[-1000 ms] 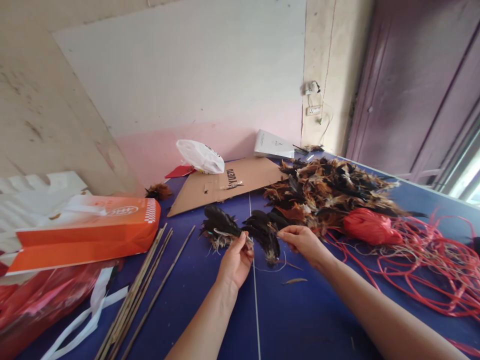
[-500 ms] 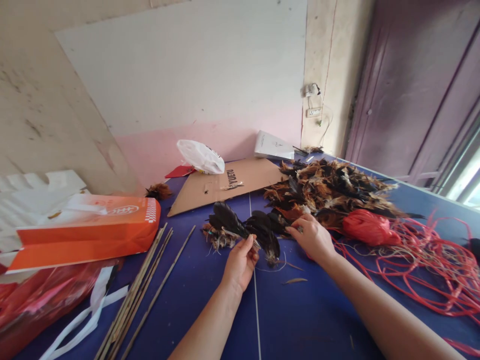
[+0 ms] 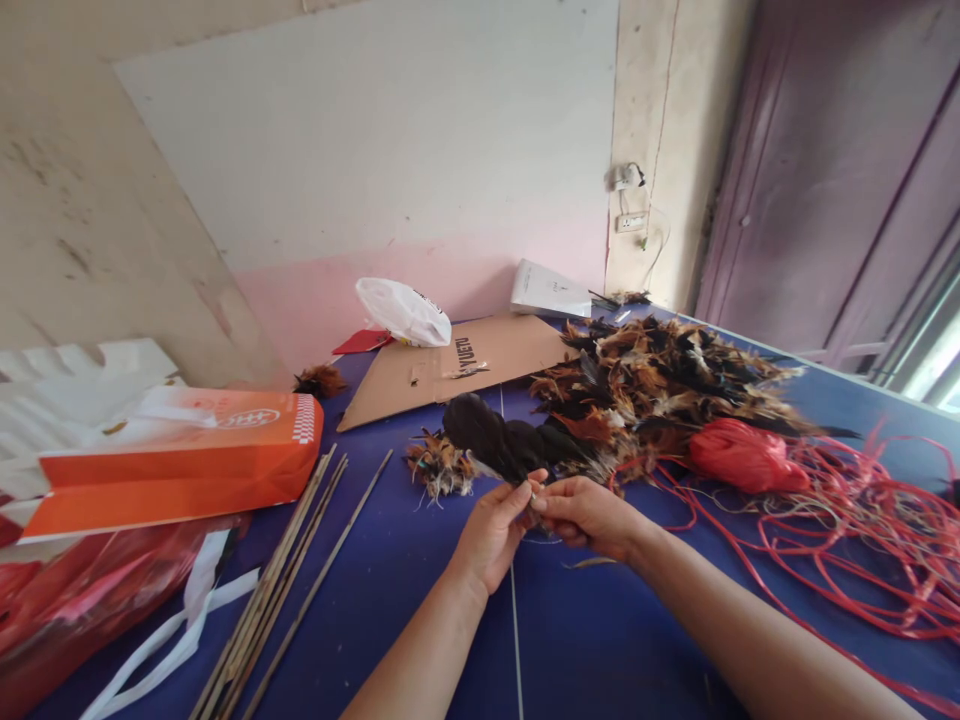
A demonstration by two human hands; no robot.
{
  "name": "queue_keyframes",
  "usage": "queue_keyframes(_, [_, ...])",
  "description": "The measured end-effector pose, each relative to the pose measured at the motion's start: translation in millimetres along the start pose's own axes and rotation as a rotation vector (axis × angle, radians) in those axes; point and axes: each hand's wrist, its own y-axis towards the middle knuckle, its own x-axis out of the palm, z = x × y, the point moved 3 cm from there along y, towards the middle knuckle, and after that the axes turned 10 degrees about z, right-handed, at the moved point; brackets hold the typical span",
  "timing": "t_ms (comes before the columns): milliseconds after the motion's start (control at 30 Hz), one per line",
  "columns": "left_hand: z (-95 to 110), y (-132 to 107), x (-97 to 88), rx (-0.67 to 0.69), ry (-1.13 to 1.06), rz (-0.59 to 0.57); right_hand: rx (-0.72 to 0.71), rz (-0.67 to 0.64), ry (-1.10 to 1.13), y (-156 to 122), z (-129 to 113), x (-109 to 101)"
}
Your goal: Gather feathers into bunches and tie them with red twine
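Note:
My left hand (image 3: pixel 491 530) pinches the base of a fan of black feathers (image 3: pixel 484 430), whose broad ends point up and to the left. My right hand (image 3: pixel 589 515) meets it there, thumb and finger closed on the quill ends; the exact contact is partly hidden by the fingers. Just left of the fan lies a small clump of brown feathers (image 3: pixel 439 465) with pale fluffy ends. Behind my right hand spreads a large heap of brown and black feathers (image 3: pixel 660 375).
On the blue table (image 3: pixel 420 570) at right are tangled red plastic string (image 3: pixel 847 540) and a red bundle (image 3: pixel 742 455). Thin sticks (image 3: pixel 277 590) and an orange bag (image 3: pixel 180 465) lie at left. Behind are a cardboard sheet (image 3: pixel 405 385), a white plastic bag (image 3: pixel 405 312) and a white box (image 3: pixel 551 288).
My right hand has moved left and toward me, from the edge of the feather heap to my left fingertips. The black feathers in my left hand now sit closer together.

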Motion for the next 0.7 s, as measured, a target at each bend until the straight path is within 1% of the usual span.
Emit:
queue_keyframes(67, [0.9,-1.9,3.1,-0.017,-0.012,-0.036,-0.017,0.010,0.016,2.5,3.6,-0.1])
queue_keyframes(133, [1.9,-3.2,5.5,-0.013,-0.007,-0.032,-0.087,0.050,0.031,4.6,4.8,0.4])
queue_keyframes(233, [3.1,-3.7,7.1,0.073,0.050,0.048,-0.221,0.165,0.024,5.8,3.3,1.6])
queue_keyframes(300, [3.0,-3.7,6.3,0.160,0.122,0.124,-0.264,0.257,-0.012,5.8,2.7,2.1])
queue_keyframes(367, [1.8,-3.5,4.7,0.221,0.203,0.184,-0.275,0.333,-0.056,5.9,3.2,2.4])
queue_keyframes(433, [0.4,-2.9,2.7,0.244,0.271,0.215,-0.284,0.378,-0.111,6.2,4.3,2.6])
queue_keyframes(567, [-0.3,-2.4,-0.1,0.264,0.358,0.229,-0.324,0.416,-0.276,6.9,5.8,2.0])
queue_keyframes(700, [0.1,-3.9,-2.4,0.346,0.455,0.262,-0.444,0.527,-0.499,4.2,2.0,-0.9])
